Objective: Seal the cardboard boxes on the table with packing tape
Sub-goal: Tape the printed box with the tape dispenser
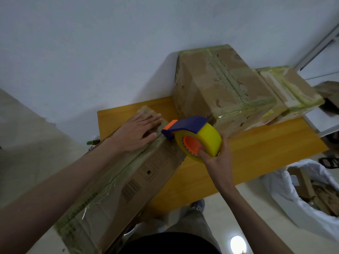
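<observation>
- Your left hand (136, 131) lies flat on the far end of the long box (117, 182), with fingers straight and close together, pressing on the taped seam.
- Your right hand (213, 153) holds the tape dispenser (194, 136); the thumb goes into the orange core and the other fingers curl around the yellow roll.
- The dispenser's blue and orange nose touches the long box at its right edge, just beside your left hand.
- The long box lies across the left part of the wooden table (256, 145) and reaches over its near edge.
- Behind the dispenser stands a big taped box (225, 90), and a smaller taped box (293, 88) is to its right.
</observation>
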The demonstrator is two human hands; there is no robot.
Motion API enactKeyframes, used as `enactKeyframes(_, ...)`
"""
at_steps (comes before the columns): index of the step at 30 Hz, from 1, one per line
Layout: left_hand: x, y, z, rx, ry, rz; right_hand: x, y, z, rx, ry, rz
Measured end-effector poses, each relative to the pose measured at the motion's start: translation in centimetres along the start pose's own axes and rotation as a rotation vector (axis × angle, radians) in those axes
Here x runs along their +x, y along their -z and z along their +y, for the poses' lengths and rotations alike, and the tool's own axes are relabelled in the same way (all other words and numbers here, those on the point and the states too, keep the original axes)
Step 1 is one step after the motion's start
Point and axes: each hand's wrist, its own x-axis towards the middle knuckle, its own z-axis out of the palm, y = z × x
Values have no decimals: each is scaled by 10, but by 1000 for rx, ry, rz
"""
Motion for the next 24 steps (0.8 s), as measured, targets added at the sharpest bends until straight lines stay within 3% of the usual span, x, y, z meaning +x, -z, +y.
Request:
enactKeyframes(5, 5, -7, 11, -138, -12, -12, 1, 1, -1, 1, 11, -16)
enactKeyframes(24, 0, -5, 9, -27, -19, -20, -29, 49, 9, -44, 11, 48)
